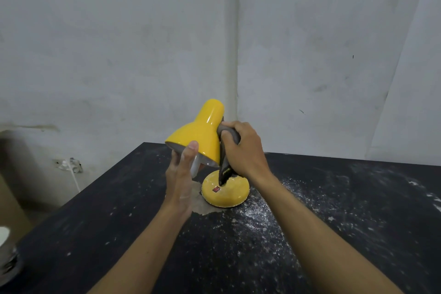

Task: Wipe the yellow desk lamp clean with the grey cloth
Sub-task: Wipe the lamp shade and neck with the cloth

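Wiping is under way near the far edge of the black, dust-speckled desk (346, 210). The left hand (181, 174) pinches the glossy yellow metal desk lamp (202, 131) by its shade rim. The right hand (245, 150) clamps the crumpled grey cloth (231, 133) round the lamp's neck. The dusty base likely needs the next pass.

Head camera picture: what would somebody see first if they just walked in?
The bright yellow desk lamp in the middle, standing on the black table, catches the eye first. The right hand grips the grey cloth against the lamp's neck, while the left hand holds the shade's rim. Specks of white dust lie on the table around the lamp's base.
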